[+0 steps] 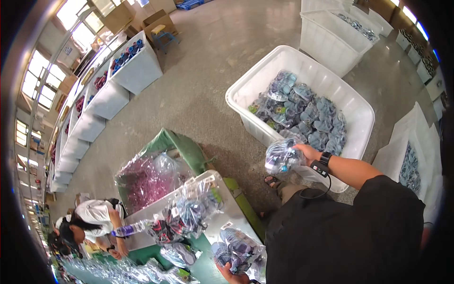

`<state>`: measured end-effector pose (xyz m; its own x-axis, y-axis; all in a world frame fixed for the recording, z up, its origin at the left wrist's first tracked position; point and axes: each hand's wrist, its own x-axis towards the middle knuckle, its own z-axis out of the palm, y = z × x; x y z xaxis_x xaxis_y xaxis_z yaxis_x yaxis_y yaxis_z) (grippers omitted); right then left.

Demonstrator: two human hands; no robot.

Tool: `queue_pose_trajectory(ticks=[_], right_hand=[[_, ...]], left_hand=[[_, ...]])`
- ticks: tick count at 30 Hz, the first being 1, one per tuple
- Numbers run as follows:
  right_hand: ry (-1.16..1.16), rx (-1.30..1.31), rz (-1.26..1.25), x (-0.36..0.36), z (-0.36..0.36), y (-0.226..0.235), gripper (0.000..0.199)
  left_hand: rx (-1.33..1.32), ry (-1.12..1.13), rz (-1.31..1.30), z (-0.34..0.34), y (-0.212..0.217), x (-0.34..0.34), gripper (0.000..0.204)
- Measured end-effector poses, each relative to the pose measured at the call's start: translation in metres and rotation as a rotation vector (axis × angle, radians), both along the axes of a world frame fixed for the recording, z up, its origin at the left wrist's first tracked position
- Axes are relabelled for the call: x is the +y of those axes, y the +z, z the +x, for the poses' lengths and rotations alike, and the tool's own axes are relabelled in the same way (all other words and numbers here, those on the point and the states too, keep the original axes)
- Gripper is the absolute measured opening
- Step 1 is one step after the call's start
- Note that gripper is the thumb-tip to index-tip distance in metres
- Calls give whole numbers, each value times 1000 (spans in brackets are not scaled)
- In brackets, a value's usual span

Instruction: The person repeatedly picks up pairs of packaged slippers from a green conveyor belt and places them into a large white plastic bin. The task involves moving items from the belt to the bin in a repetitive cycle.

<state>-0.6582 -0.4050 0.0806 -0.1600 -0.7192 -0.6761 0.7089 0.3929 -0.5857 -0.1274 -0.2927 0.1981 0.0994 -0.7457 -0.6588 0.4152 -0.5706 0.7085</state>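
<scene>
My right hand [308, 154] is closed on a clear plastic bag of grey-blue shoes [283, 156], held over the near rim of a big white tub [257, 124]. Inside the tub lies a heap of similar bagged grey-blue shoes [302, 111]. At the lower edge my left hand [232, 275] grips another clear bag of bluish-purple shoes [239, 248] by its near side, over the table's corner. Part of this hand is cut off by the frame edge.
A green worktable [149, 254] holds several bagged shoes and a plastic bottle [130, 229]. Beyond it, a green-edged bin [182, 142] contains pink plastic bags. A person in white [97, 217] works at the left. White bins [137, 71] line the left; more tubs [326, 40] stand far right.
</scene>
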Motion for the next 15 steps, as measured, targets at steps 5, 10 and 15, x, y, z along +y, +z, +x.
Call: queue_pose_trajectory(ticks=[5,10,15], right_hand=[[-268,-84,99,-25,-76,1,31],[-479,-131,-112,-117,-153,-55,44],[-312,134,96,-207,-129,-74,77]], left_hand=[[-80,40,87,-55,5,-35,64],[-157,18,62,-115,35,-65,62],[-730,-476,-157,-141,42,-68,47]])
